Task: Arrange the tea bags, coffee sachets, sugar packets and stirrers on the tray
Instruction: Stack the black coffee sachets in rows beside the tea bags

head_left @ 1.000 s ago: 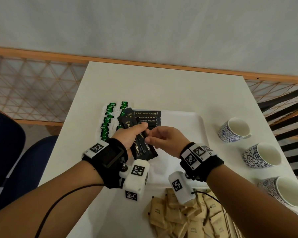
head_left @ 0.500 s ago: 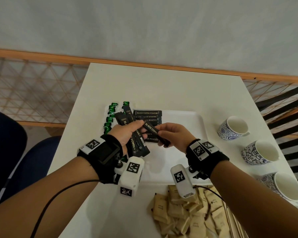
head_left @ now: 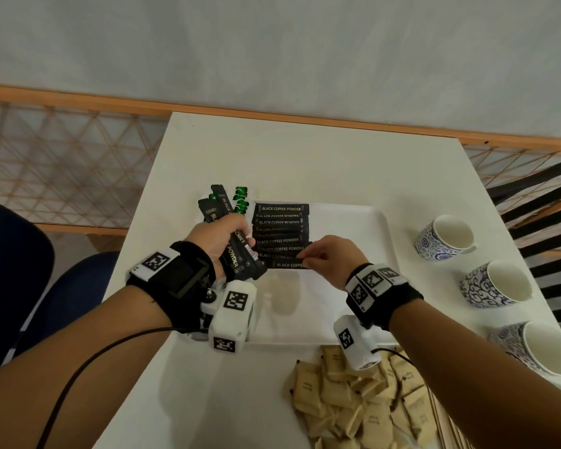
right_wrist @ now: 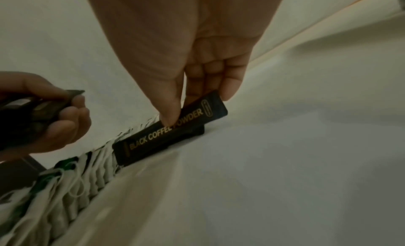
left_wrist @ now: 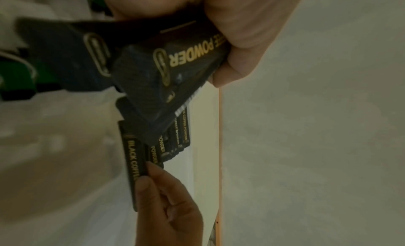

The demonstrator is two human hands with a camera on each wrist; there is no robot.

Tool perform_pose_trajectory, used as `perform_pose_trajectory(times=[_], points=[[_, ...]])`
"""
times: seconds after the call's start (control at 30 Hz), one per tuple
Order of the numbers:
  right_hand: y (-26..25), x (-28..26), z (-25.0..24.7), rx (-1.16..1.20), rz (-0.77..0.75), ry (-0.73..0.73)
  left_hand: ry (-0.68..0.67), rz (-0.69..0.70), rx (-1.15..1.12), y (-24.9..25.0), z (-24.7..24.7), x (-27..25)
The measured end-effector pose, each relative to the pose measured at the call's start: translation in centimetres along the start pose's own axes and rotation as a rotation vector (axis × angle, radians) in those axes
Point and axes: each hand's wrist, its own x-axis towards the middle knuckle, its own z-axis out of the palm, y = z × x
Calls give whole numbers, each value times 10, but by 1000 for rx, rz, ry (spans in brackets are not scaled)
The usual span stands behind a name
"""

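A white tray (head_left: 353,306) lies mid-table. On its far left a column of several black coffee sachets (head_left: 280,223) lies flat, with green-and-white tea bags (head_left: 240,199) to their left. My left hand (head_left: 222,236) grips a bunch of black coffee sachets (head_left: 240,251) above the tray's left side; the same bunch (left_wrist: 175,66) fills the left wrist view. My right hand (head_left: 324,262) pinches one coffee sachet (head_left: 285,264) by its right end at the near end of the column. The right wrist view shows thumb and fingers on that sachet (right_wrist: 173,130), low over the tray.
A heap of brown sugar packets (head_left: 360,403) lies on the table near the front edge. Three blue-patterned cups (head_left: 447,238) (head_left: 499,285) (head_left: 538,351) stand along the right side. A wooden rail and lattice run behind the table.
My right hand drew one sachet out of the left hand's bunch and carried it down to the near end of the column on the tray. The left hand rose slightly.
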Motion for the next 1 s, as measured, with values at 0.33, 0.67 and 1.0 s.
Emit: perform_pose_trajectory(times=[0.33,0.67,1.0], points=[[-23,12,10,-157,-47,-17,-20,31,25,7,-14,7],[-16,19,11,-168,-103,62,-29,38,63,3,-11,8],[-43,8,12,494,-136,11,-91,39,69,-10,4,2]])
